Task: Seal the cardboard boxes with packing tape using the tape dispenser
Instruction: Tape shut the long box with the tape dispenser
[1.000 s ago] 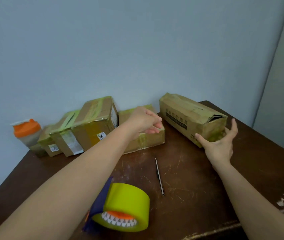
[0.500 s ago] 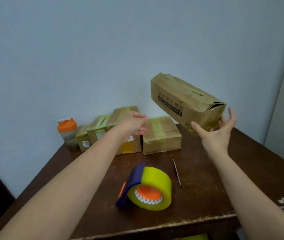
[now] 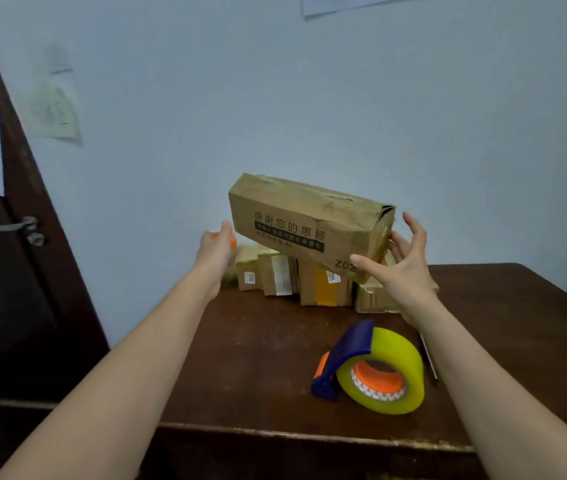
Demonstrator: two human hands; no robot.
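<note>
A long worn cardboard box [image 3: 303, 216] with black printed lettering hangs tilted in the air above the table. My right hand [image 3: 403, 271] grips its right end, thumb beneath and fingers spread over the end flaps. My left hand [image 3: 216, 252] reaches up to the box's lower left corner with its fingers apart; contact with the box is unclear. The tape dispenser [image 3: 348, 351], blue with an orange hub and a yellow-green tape roll [image 3: 396, 355], lies on the table below my right forearm.
A row of small taped boxes [image 3: 323, 282] stands at the back of the dark wooden table [image 3: 258, 358] against the wall. A pen [image 3: 427, 358] lies right of the dispenser. An orange bottle cap [image 3: 233, 241] peeks from behind my left hand. A dark door [image 3: 5, 271] stands at left.
My right hand has lifted the long box off the table and carried it left over the row of boxes. My left hand has risen toward its left end. The view has swung left.
</note>
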